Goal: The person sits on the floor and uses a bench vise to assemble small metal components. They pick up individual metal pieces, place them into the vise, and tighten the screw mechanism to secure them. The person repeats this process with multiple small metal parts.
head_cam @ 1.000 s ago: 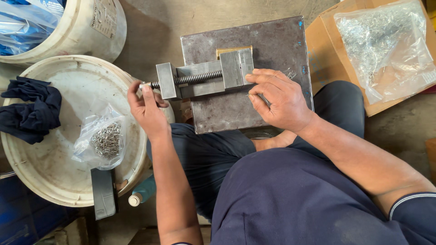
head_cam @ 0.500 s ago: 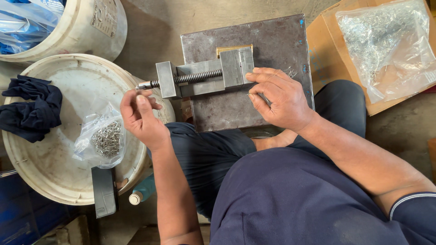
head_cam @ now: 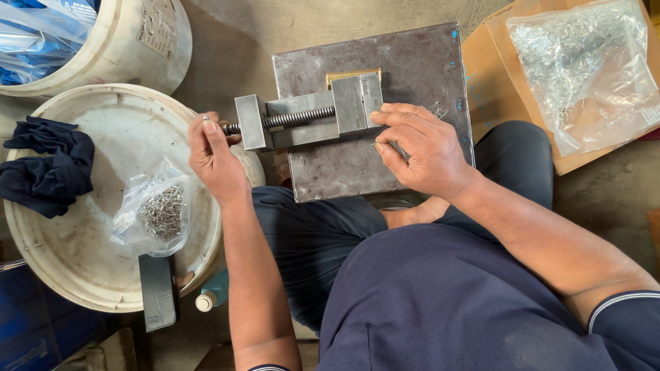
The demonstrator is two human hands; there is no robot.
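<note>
A small steel vise (head_cam: 309, 118) with a threaded screw sits on a grey metal block (head_cam: 412, 62) resting on my lap. My left hand (head_cam: 216, 161) grips the handle at the left end of the vise screw, fingers curled around it. My right hand (head_cam: 419, 148) rests on the block just right of the vise jaw, pinching a thin metal piece between fingers and thumb. A few small wire parts (head_cam: 440, 108) lie on the block beyond my right fingers.
An upturned white bucket lid (head_cam: 75, 254) at left carries a dark blue cloth (head_cam: 45, 165), a clear bag of small metal parts (head_cam: 158, 209) and a flat metal bar (head_cam: 158, 292). A second bucket (head_cam: 117, 41) stands behind. A cardboard box (head_cam: 495, 75) with a bag of wire pieces (head_cam: 584, 69) lies at right.
My left hand has swung around on the vise screw handle, dropping lower and coming back up to the screw's end. My right hand has stayed on the block.
</note>
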